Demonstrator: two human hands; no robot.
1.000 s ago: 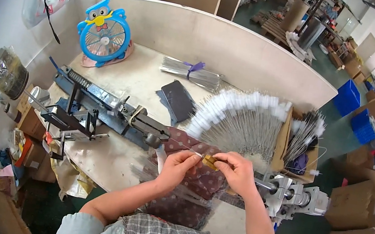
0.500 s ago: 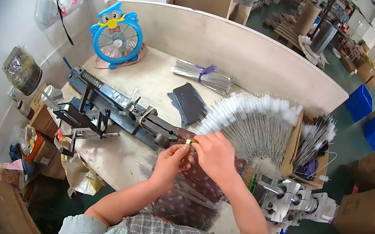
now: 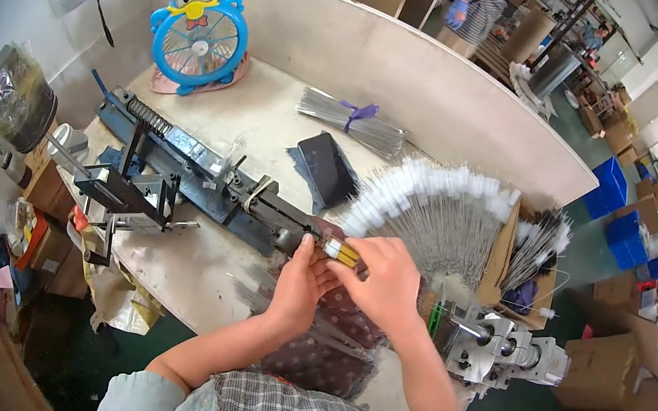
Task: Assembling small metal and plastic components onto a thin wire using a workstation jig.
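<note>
My right hand is closed on a short yellow tool with a white part, its exact kind unclear. That tool is at the near end of a dark metal bench fixture with a spring and a lever. Close beside it is my left hand, thumb raised and apart from half-curled fingers, with nothing visible in them. Both wrists are above a brown dotted cloth. To the right of my hands fans a large spread of thin wire-stemmed brushes with white tips.
A blue character-shaped fan, a tied wire bundle and a dark phone-like slab stand or lie farther back. On the right are a carton of brushes and a metal machine. A low partition borders the table.
The yellow tool shows more fully between my hands, and my left thumb and fingers have come apart. A person with a blue glove has come into view behind the partition. The whole view has shifted slightly.
</note>
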